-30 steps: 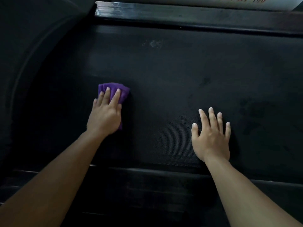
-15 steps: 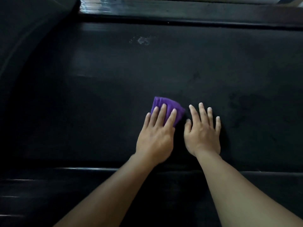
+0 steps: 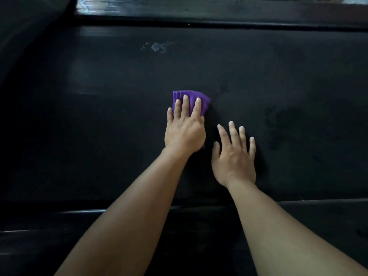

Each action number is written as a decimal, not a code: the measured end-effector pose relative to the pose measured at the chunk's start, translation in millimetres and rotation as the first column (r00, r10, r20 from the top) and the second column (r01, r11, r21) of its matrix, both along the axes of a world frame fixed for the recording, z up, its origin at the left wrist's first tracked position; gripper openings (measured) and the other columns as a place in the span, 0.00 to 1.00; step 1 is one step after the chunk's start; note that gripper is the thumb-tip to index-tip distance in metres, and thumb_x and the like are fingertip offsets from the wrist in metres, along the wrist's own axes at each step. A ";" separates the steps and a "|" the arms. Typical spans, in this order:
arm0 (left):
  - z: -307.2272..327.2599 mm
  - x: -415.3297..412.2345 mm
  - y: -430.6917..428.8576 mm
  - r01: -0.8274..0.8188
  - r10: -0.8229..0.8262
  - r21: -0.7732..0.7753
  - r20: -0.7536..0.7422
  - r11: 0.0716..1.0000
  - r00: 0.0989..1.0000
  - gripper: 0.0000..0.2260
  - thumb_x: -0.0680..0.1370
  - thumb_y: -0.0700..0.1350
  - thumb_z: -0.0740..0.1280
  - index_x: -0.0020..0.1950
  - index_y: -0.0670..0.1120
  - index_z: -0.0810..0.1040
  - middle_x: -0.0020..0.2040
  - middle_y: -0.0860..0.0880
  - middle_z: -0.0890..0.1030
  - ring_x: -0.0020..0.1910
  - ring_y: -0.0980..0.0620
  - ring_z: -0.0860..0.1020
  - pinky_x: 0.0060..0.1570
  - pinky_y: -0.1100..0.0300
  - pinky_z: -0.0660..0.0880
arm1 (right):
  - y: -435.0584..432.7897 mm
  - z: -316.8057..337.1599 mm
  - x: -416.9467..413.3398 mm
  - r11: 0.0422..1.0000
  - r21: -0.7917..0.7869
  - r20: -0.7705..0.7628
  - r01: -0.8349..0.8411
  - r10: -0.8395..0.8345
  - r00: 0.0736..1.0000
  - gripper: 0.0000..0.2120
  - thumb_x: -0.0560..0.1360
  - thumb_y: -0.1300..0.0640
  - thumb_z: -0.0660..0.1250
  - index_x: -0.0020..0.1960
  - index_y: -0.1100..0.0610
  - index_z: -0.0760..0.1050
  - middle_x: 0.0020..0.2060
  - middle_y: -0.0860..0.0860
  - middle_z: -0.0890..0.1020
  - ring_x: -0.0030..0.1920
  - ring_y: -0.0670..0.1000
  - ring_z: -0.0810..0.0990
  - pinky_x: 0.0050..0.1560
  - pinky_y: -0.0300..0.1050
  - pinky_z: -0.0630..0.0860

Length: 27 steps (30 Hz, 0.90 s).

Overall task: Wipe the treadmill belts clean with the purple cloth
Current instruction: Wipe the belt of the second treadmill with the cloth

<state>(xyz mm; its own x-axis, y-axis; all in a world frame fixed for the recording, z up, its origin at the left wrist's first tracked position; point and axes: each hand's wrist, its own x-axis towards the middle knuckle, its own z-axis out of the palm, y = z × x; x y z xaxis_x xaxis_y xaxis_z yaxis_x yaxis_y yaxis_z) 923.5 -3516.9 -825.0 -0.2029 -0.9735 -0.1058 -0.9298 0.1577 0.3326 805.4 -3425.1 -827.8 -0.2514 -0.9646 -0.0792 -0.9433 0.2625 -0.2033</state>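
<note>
Left hand [image 3: 184, 132] is pressing the purple cloth [image 3: 205, 102] flat onto the treadmill belt [image 3: 278, 76], fingers straight and spread over it, not curling round it. The cloth is lying folded under palm and fingers, w/ its far edge poking out past the fingertips and its long axis running away from the person, in line w/ the forearm. Right hand [image 3: 234, 158] is resting flat on the belt just beside the left, fingers splayed, gripping nothing and prob. bracing the body. The two hands are sitting close but not touching.

The wipe is looking mid-stroke, approx. at the belt's middle. What matters next: a whitish smudge [image 3: 158, 46] is sitting well ahead of the cloth, slightly to its left, nearer the far rail [image 3: 219, 8]. The left hand is the nearer one and is already carrying the cloth, so a push straight forward, drifting a bit left, should be reaching it. Dark blotches [image 3: 282, 124] are showing on the belt to the right, beyond the right hand; getting the cloth there is going to need that hand lifting clear first. Light is poor, so other dirt is hard to tell.
</note>
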 end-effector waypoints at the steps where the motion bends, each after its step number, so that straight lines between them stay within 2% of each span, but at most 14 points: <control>1: -0.5 -1.7 -5.8 0.013 -0.013 0.003 0.007 1.000 1.000 0.25 0.83 0.53 0.45 0.79 0.53 0.44 0.80 0.45 0.44 0.78 0.45 0.41 0.76 0.46 0.41 | -0.2 -0.1 -0.4 1.000 -0.002 -0.001 0.000 0.000 1.000 0.25 0.82 0.45 0.48 0.79 0.43 0.51 0.81 0.48 0.48 0.80 0.53 0.43 0.78 0.58 0.41; 4: -0.3 2.3 5.1 0.037 -0.037 -0.029 0.000 0.999 0.999 0.24 0.83 0.52 0.47 0.79 0.53 0.45 0.80 0.46 0.45 0.78 0.46 0.42 0.76 0.47 0.42 | -0.7 -0.9 -0.3 1.000 -0.009 0.000 0.002 -0.002 1.000 0.25 0.82 0.45 0.48 0.79 0.43 0.51 0.81 0.48 0.49 0.80 0.53 0.43 0.78 0.59 0.41; 9: 0.7 27.2 88.1 0.065 -0.067 -0.086 -0.022 0.994 0.998 0.25 0.82 0.52 0.47 0.79 0.53 0.51 0.80 0.46 0.50 0.78 0.46 0.47 0.76 0.48 0.45 | -1.6 -3.5 0.3 0.999 -0.036 0.015 0.014 -0.014 1.000 0.25 0.82 0.46 0.49 0.79 0.43 0.54 0.80 0.48 0.51 0.80 0.53 0.46 0.78 0.59 0.42; 13: 1.5 44.4 126.7 0.060 -0.060 -0.028 0.002 0.998 0.998 0.25 0.80 0.54 0.44 0.79 0.55 0.49 0.80 0.47 0.48 0.78 0.48 0.44 0.75 0.50 0.41 | -1.6 -4.9 0.1 0.999 -0.041 0.014 0.016 -0.015 1.000 0.25 0.82 0.46 0.48 0.79 0.43 0.54 0.80 0.47 0.51 0.80 0.53 0.46 0.78 0.59 0.42; 16: 3.2 39.6 114.0 0.057 -0.057 -0.027 0.007 0.998 0.998 0.26 0.80 0.54 0.42 0.79 0.54 0.47 0.80 0.46 0.46 0.78 0.47 0.43 0.75 0.51 0.39 | -1.2 -5.2 -0.3 0.999 -0.046 0.019 0.017 -0.016 1.000 0.25 0.82 0.46 0.48 0.79 0.44 0.54 0.80 0.48 0.51 0.80 0.53 0.46 0.78 0.59 0.42; 19: 1.4 25.1 80.0 0.034 -0.034 -0.044 0.015 0.998 0.999 0.25 0.82 0.52 0.45 0.79 0.53 0.46 0.80 0.45 0.46 0.78 0.46 0.43 0.75 0.49 0.41 | -1.8 -4.6 0.1 0.999 -0.041 0.013 0.016 -0.015 1.000 0.25 0.82 0.46 0.49 0.79 0.44 0.54 0.80 0.48 0.51 0.80 0.53 0.46 0.78 0.59 0.42; 24: 2.6 -8.0 -4.9 0.005 -0.005 0.015 -0.009 1.000 1.000 0.25 0.83 0.51 0.47 0.79 0.53 0.44 0.80 0.45 0.43 0.78 0.45 0.41 0.76 0.47 0.41 | 0.2 -2.7 -0.5 1.000 -0.022 -0.008 -0.007 0.007 1.000 0.25 0.82 0.45 0.48 0.79 0.44 0.52 0.81 0.48 0.50 0.80 0.54 0.44 0.78 0.59 0.42; 27: 2.2 -14.4 -17.6 0.025 -0.025 0.008 0.007 1.000 1.000 0.25 0.83 0.50 0.47 0.79 0.52 0.44 0.80 0.44 0.43 0.78 0.44 0.42 0.76 0.47 0.41 | 0.6 -2.6 -1.2 1.000 -0.029 -0.020 -0.009 0.009 1.000 0.26 0.82 0.45 0.48 0.79 0.44 0.52 0.80 0.48 0.50 0.80 0.54 0.45 0.78 0.60 0.43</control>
